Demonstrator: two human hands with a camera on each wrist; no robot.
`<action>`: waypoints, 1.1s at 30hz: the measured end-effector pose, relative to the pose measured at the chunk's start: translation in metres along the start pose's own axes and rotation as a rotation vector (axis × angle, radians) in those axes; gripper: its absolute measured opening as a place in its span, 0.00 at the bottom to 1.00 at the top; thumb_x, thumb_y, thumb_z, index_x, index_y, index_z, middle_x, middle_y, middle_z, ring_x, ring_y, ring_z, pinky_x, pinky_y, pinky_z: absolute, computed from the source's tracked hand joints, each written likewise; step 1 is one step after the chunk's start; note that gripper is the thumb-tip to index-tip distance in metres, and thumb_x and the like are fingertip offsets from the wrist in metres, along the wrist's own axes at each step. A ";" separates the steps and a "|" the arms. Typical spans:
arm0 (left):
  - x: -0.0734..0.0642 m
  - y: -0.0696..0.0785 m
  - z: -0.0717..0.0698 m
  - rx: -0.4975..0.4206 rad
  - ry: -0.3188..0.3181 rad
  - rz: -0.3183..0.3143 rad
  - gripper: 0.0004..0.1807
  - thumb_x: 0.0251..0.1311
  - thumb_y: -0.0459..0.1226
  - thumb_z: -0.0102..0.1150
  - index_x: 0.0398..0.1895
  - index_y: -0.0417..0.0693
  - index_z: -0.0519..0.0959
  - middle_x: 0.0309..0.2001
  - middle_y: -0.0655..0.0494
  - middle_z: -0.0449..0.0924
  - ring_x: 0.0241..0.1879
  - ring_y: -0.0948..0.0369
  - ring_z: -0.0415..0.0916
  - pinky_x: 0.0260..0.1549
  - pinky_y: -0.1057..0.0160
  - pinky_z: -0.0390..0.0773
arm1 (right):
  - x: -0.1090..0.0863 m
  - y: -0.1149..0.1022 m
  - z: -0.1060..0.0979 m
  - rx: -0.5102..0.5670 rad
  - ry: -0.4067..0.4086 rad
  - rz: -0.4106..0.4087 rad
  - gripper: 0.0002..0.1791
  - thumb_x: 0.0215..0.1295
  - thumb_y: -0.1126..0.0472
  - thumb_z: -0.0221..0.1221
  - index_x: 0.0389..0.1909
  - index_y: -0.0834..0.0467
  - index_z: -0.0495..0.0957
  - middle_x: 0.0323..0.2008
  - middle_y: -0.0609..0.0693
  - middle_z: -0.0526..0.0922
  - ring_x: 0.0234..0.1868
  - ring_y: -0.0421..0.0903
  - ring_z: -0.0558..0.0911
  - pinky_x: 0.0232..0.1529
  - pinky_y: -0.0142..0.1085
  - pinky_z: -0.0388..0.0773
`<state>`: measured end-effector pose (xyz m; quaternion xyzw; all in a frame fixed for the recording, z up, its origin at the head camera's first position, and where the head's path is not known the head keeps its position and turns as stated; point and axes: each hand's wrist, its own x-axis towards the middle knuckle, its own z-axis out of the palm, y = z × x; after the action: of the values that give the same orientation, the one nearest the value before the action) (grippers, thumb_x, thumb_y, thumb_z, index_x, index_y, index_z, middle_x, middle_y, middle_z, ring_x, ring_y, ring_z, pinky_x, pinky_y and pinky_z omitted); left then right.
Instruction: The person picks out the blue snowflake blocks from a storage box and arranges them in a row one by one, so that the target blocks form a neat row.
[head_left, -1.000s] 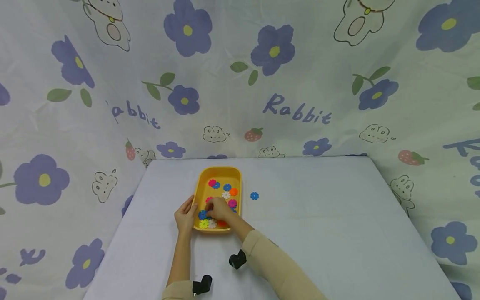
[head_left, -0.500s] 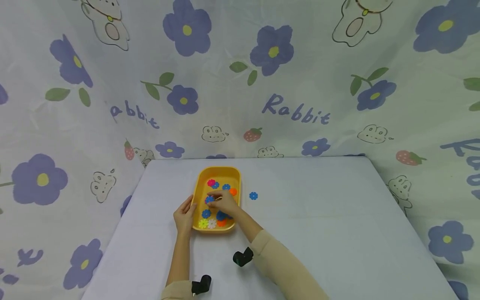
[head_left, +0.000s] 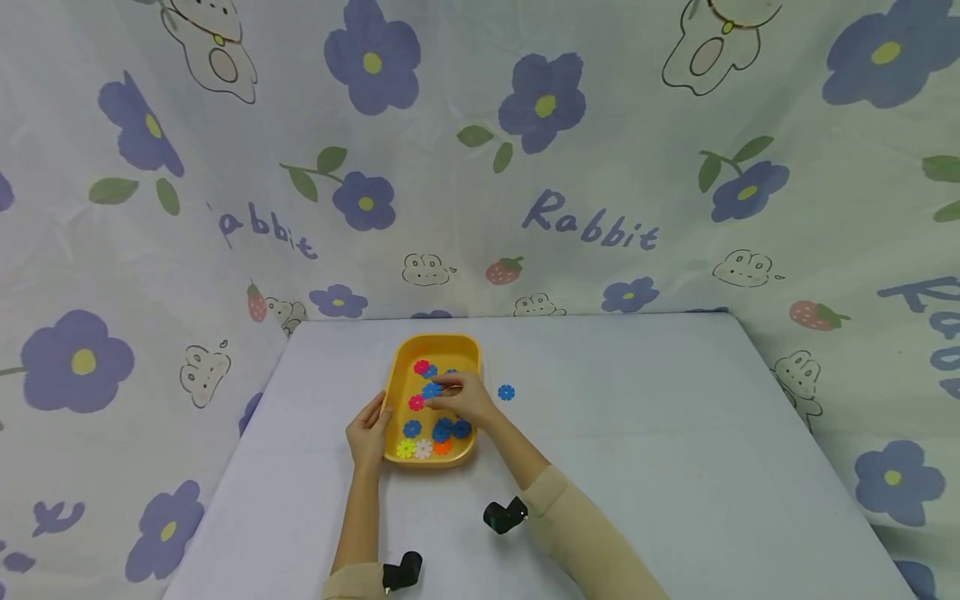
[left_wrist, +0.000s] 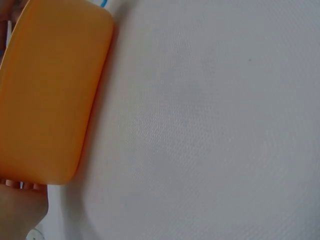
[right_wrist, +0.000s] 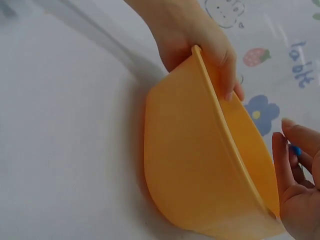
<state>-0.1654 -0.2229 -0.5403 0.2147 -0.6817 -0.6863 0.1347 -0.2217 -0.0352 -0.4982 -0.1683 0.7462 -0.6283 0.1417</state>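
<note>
A yellow plastic tray (head_left: 393,367) stands on the table, seen from its outer wall in both wrist views. My left hand (head_left: 367,435) grips its left rim, with the thumb over the edge. Above the tray, my right hand (head_left: 468,400) pinches a blue snowflake-shaped plastic disc (head_left: 431,390); in the right wrist view only a small blue bit (right_wrist: 296,150) shows between the fingers. Below lie more discs: pink (head_left: 416,403), blue (head_left: 412,428), yellow (head_left: 406,449), white (head_left: 423,449) and orange (head_left: 442,447). My right hand hides part of the tray.
A single blue disc (head_left: 506,392) lies on the white tabletop (head_left: 637,467) just right of the tray. Patterned cloth (head_left: 450,183) hangs behind the table and along its sides. Black camera mounts (head_left: 506,516) sit at both wrists.
My right hand has lifted a blue disc from the near-left part of the tray and carried it up and rightward, uncovering other discs. My left hand keeps its hold.
</note>
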 end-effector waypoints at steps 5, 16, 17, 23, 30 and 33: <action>0.000 -0.001 0.001 -0.001 0.009 0.007 0.21 0.62 0.28 0.55 0.59 0.37 0.73 0.60 0.41 0.71 0.58 0.58 0.71 0.45 0.78 0.74 | -0.019 -0.022 -0.019 -0.005 0.016 -0.059 0.22 0.55 0.68 0.65 0.50 0.73 0.76 0.39 0.66 0.80 0.33 0.50 0.80 0.35 0.32 0.82; 0.000 -0.001 0.001 -0.015 0.014 -0.009 0.21 0.62 0.29 0.55 0.59 0.37 0.73 0.60 0.40 0.71 0.60 0.51 0.69 0.43 0.80 0.74 | -0.022 0.023 -0.060 -0.094 0.165 -0.095 0.23 0.52 0.61 0.69 0.50 0.65 0.79 0.43 0.56 0.83 0.36 0.46 0.80 0.41 0.33 0.81; 0.000 -0.001 0.001 -0.017 0.015 -0.013 0.21 0.62 0.29 0.55 0.59 0.37 0.73 0.60 0.40 0.71 0.60 0.51 0.69 0.43 0.80 0.74 | -0.024 0.025 -0.064 -0.103 0.176 -0.087 0.24 0.52 0.60 0.69 0.50 0.64 0.79 0.43 0.56 0.83 0.37 0.46 0.79 0.41 0.33 0.81; -0.001 0.001 0.002 -0.020 0.001 -0.017 0.21 0.63 0.29 0.54 0.60 0.37 0.72 0.61 0.41 0.70 0.61 0.51 0.68 0.45 0.79 0.73 | -0.034 0.033 -0.086 -0.123 0.254 -0.092 0.21 0.51 0.61 0.70 0.48 0.63 0.80 0.41 0.55 0.83 0.38 0.48 0.79 0.42 0.35 0.81; -0.002 0.001 0.001 -0.024 -0.006 -0.023 0.21 0.63 0.30 0.54 0.60 0.38 0.72 0.62 0.42 0.70 0.61 0.52 0.67 0.46 0.79 0.73 | -0.041 0.052 -0.102 -0.198 0.353 -0.098 0.21 0.49 0.62 0.71 0.46 0.63 0.81 0.42 0.55 0.83 0.44 0.52 0.78 0.45 0.45 0.78; -0.002 0.001 0.000 -0.020 -0.002 -0.020 0.21 0.63 0.30 0.54 0.60 0.38 0.72 0.61 0.43 0.70 0.61 0.52 0.67 0.45 0.80 0.73 | -0.044 0.062 -0.106 -0.215 0.394 -0.104 0.21 0.48 0.64 0.70 0.45 0.64 0.81 0.42 0.58 0.83 0.45 0.55 0.77 0.47 0.51 0.74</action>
<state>-0.1642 -0.2222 -0.5391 0.2196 -0.6726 -0.6948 0.1293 -0.2317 0.0877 -0.5416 -0.0949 0.8123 -0.5725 -0.0580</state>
